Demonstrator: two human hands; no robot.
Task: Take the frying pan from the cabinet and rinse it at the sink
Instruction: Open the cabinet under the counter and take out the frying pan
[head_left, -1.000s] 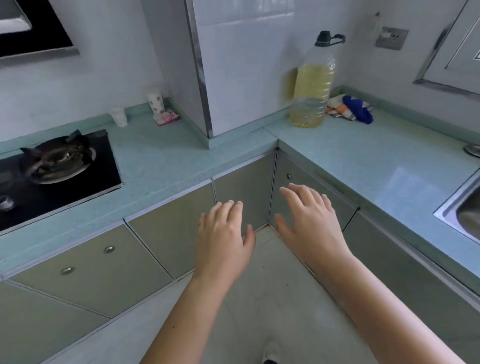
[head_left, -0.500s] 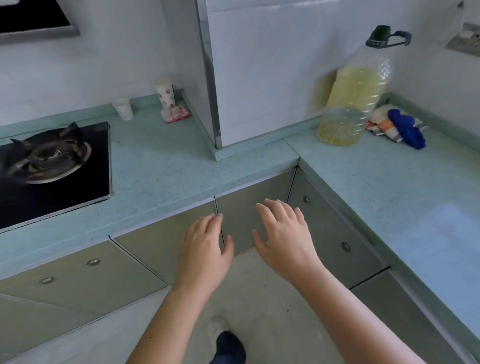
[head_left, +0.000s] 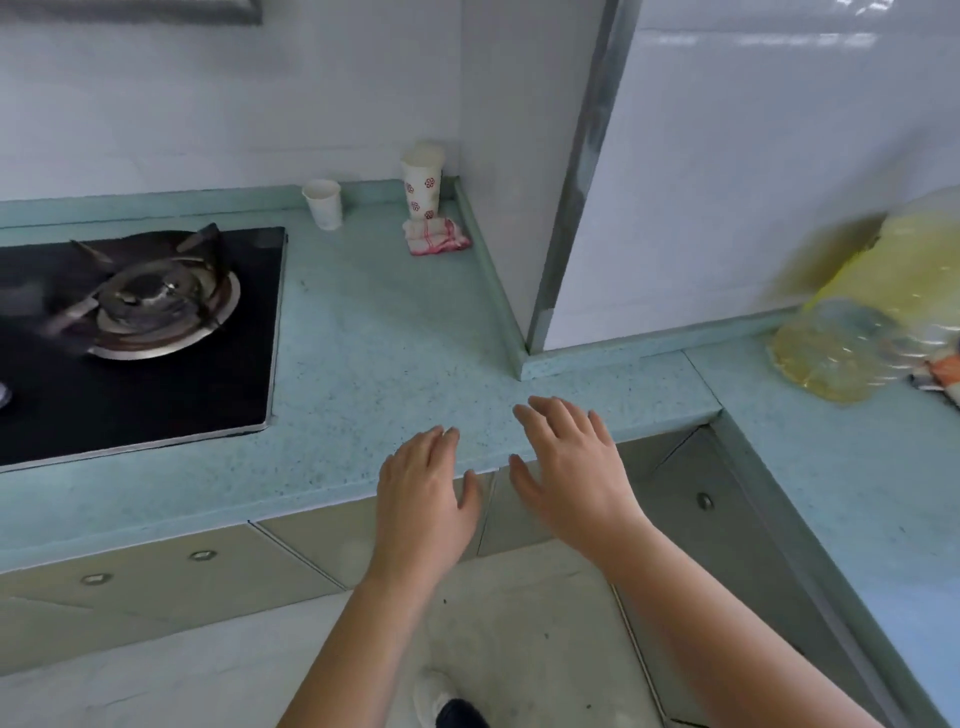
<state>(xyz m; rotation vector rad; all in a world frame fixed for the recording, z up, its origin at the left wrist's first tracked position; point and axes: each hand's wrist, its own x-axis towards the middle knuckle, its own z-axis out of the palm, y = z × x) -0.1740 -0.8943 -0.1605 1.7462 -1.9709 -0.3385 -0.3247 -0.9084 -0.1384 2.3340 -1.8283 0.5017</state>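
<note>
Hob (head_left: 156, 332); plain cup (head_left: 323, 203); flowered cup (head_left: 422, 187); cloth (head_left: 437, 236); bottle (head_left: 857, 353) (blurred).

No legible text, numbers or brand marks. Paper cup (head_left: 423, 183) by the wall corner: red flower prints only, no lettering. Oil bottle (head_left: 878, 306) at the right edge: motion-blurred, nothing on it can be read.

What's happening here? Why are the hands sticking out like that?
A person stands at the corner of a blue kitchen counter with the left hand and right hand stretched out, fingers loose, holding nothing. The hands hover by the counter's front edge, above the cabinet doors, and the doors in view are closed. No frying pan shows yet, and no sink is in view. The job has barely begun.
</note>
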